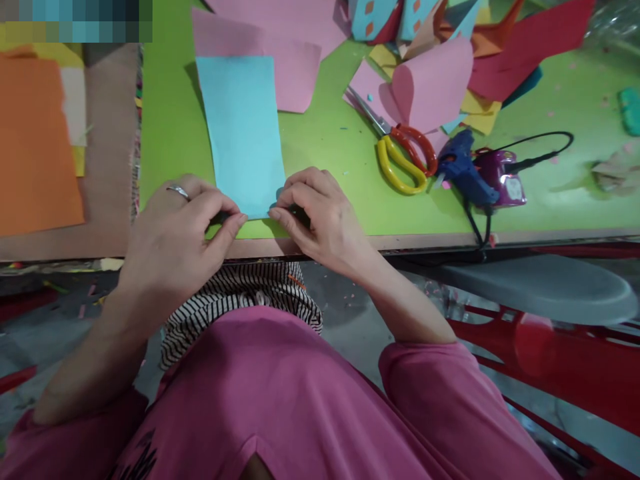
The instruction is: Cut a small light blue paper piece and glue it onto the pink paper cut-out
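Note:
A light blue sheet [245, 127], paper or thin felt, lies lengthwise on the green table top in front of me, its far end over pink sheets. My left hand [185, 233], with a ring on one finger, pinches the near left corner of it between thumb and forefinger. At the near right corner my right hand [320, 217] grips the same sheet with thumb and fingertips. The near edge between both hands looks slightly turned up. Scissors [400, 150] with red and yellow handles lie to the right of my right hand, blades pointing away to the left.
Farther right lie a blue glue gun [467, 170] with a black cord and a purple object [507, 180]. Pink sheets [295, 73] and a heap of coloured scraps [525, 53] cover the back. Orange sheets [37, 147] lie at left. A grey stool [545, 287] stands below the table edge.

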